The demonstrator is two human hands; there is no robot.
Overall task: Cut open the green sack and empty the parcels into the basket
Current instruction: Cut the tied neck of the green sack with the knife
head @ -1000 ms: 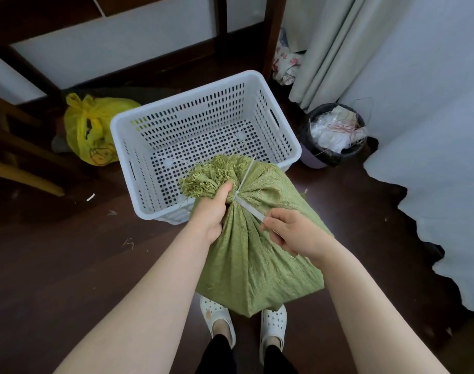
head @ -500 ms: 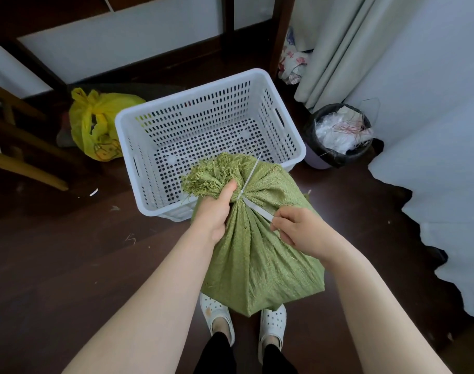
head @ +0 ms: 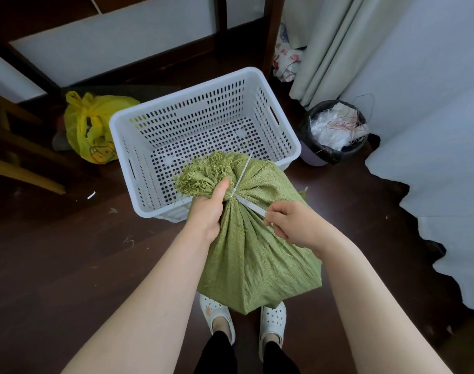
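the green sack (head: 254, 249) stands at frame centre on the dark floor (head: 68, 265), its frayed neck over the near rim of the empty white basket (head: 203, 130). a yellow bag (head: 92, 130) lies far left. the left hand (head: 207, 211) is clenched around the neck; the right hand (head: 292, 225) pinches the white tie (head: 250, 205). a bin (head: 335, 133) sits at right.

My left hand (head: 207, 211) is fisted tight, thumb pointing up and away from me. My right hand (head: 292, 225) is curled beside it, thumb and forefinger pinched together, knuckles up. Both forearms are bare, reaching forward and converging in front of me.
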